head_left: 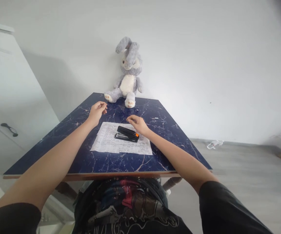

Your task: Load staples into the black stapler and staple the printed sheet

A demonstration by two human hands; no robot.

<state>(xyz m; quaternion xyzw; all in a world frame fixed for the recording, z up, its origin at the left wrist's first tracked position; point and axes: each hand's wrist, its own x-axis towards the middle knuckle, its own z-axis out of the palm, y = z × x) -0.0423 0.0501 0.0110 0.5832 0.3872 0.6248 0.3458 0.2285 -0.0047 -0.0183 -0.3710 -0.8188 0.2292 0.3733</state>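
A black stapler (127,134) with an orange patch at its right end lies on printed paper sheets (106,143), its jaw end pointing left. The sheets overlap, with uneven edges on the left. My left hand (97,112) hovers above the tabletop beyond the paper's upper left corner, fingers loosely bent and holding nothing I can see. Just above the stapler, near the paper's far edge, is my right hand (138,124). Its fingers are slightly curled and apart, and it does not grip the stapler.
A grey plush rabbit (127,83) sits at the far edge of the dark blue marbled table (169,139), against the white wall. To the left stands a white cabinet (13,84) with a black handle. A clear plastic item (214,144) lies on the floor at right.
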